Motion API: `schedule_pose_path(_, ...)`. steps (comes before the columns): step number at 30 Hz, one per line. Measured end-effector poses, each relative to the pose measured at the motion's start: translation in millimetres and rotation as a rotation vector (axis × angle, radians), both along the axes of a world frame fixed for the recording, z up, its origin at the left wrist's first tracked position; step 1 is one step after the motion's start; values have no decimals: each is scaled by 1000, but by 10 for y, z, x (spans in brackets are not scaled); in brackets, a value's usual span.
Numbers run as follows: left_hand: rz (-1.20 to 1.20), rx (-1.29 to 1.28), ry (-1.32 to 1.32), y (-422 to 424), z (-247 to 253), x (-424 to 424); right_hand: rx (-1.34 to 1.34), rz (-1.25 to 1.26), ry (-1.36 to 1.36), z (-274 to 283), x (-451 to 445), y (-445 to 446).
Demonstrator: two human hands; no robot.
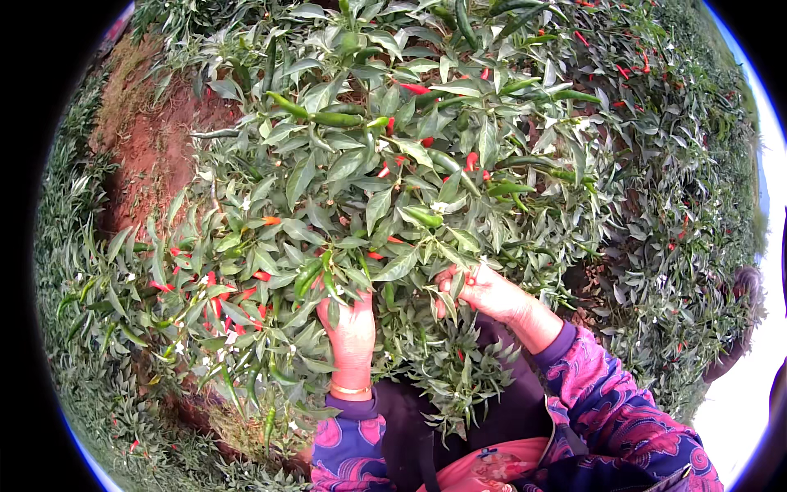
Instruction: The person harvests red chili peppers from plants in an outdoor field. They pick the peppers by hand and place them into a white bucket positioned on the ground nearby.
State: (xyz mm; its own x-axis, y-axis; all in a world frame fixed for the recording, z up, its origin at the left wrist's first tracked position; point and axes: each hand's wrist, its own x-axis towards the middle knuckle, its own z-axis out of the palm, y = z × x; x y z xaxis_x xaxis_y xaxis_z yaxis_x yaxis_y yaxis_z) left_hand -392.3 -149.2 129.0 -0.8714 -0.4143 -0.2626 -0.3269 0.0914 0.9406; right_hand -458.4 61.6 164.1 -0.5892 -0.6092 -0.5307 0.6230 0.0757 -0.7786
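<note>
My left hand [351, 329], a bracelet at its wrist, reaches up into the foliage of a chili pepper plant [399, 264]. Leaves and green chili peppers [307, 277] cover its fingertips, so any hold is hidden. To the right, my right hand [489, 293] is curled among leaves at the plant's near side. A small red spot shows by its fingers; whether it is a chili pepper I cannot tell. Red chili peppers [215, 304] cluster left of my left hand. Above both hands hang more red ones [471, 161] and a long green chili pepper [337, 119].
Bare reddish soil [150, 141] lies at the left between plant rows. Dense chili plants [664, 184] with red fruit fill the right side. Another person [738, 320] is partly visible at the far right edge. A leafy branch [461, 381] hangs before my dark clothing.
</note>
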Motion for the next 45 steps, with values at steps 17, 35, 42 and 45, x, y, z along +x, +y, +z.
schedule_pose_path(17, -100, 113, -125, 80, -66, -206, 957, 251, 976, 145, -271, -519)
schedule_pose_path(35, -34, 495, -223, 295, -118, -75, 293, -56, 281, 259, 9, -149)
schedule_pose_path(42, 56, 689, -133, 266, -89, -244, 308, -100, 350, 338, 48, -175)
schedule_pose_path(45, 34, 656, -61, 330, -91, -285, 744, 229, 1052, 183, 21, -362)
